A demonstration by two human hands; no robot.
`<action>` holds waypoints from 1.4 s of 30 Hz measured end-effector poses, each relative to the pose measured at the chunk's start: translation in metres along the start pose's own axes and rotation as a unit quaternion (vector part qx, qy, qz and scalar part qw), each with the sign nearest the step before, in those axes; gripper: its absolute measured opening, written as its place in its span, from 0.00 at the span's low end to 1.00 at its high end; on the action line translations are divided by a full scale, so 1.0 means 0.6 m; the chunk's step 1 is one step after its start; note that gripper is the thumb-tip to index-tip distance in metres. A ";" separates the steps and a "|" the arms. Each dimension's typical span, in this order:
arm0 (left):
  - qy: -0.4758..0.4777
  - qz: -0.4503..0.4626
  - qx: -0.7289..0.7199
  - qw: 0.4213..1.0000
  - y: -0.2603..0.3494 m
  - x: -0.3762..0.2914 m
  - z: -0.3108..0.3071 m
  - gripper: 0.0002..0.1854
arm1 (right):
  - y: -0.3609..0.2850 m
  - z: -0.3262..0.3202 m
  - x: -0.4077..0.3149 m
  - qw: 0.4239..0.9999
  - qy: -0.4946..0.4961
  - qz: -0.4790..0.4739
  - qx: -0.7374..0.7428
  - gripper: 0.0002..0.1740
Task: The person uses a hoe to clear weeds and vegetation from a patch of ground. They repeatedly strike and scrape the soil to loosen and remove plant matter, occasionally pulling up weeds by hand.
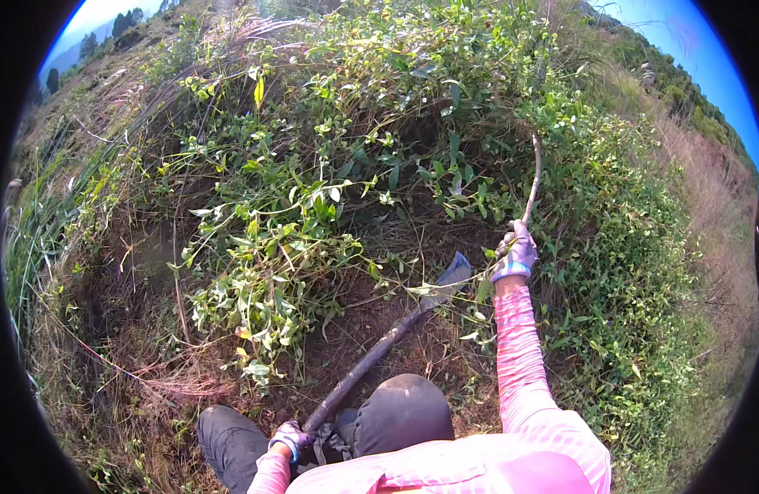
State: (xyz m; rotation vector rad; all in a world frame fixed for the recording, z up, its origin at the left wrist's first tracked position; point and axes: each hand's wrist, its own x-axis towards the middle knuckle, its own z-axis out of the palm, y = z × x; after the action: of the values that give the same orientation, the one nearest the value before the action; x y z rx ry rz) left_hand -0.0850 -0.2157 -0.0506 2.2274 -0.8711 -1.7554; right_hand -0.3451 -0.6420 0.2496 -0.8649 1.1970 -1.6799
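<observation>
My left hand [291, 438], in a knit work glove, grips the lower end of the dark wooden handle [370, 364] of a long-handled brush hook. Its metal blade [448, 285] points up and to the right over bare soil, with thin stems crossing it. My gloved right hand [517, 252] is stretched forward, closed around a bare woody stem [535, 176]. That stem's upper end disappears into leafy growth. A thin leafy vine also runs past the right hand towards a tangle of cut-looking leafy vines [274, 265]; whether the hand holds it too, I cannot tell.
Dense leafy vines [601, 265] cover the bank on the right and ahead. Long grass [52, 204] grows at the left, and a reddish dry grass tuft [188, 386] lies near my bent knees [407, 407]. Brown soil and dry litter show under the tool.
</observation>
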 end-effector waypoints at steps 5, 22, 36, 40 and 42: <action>0.031 0.035 -0.009 0.999 -0.016 0.008 0.011 0.28 | 0.026 -0.060 -0.062 0.998 -0.008 0.027 0.058 0.14; 0.050 0.336 -0.197 0.920 0.327 -0.138 -0.184 0.25 | -0.017 -0.267 -0.337 0.986 -0.007 -0.032 -0.163 0.21; -0.392 0.352 -0.408 0.746 0.843 -0.134 0.023 0.31 | 0.074 -0.398 -0.492 0.932 -0.044 -0.016 -0.360 0.12; -0.556 0.413 -0.297 0.657 0.844 -0.228 -0.026 0.22 | 0.072 -0.436 -0.454 0.899 0.012 -0.014 -0.438 0.11; -0.453 0.466 -0.252 0.717 0.827 -0.252 -0.061 0.21 | 0.066 -0.427 -0.434 0.913 0.026 0.000 -0.407 0.10</action>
State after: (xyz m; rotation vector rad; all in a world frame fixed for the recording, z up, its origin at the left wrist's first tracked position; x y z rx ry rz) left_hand -0.2372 -0.5457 0.3218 0.2815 -1.1409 -2.0157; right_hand -0.4656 -0.3186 0.1237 -1.3055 1.9813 -1.1727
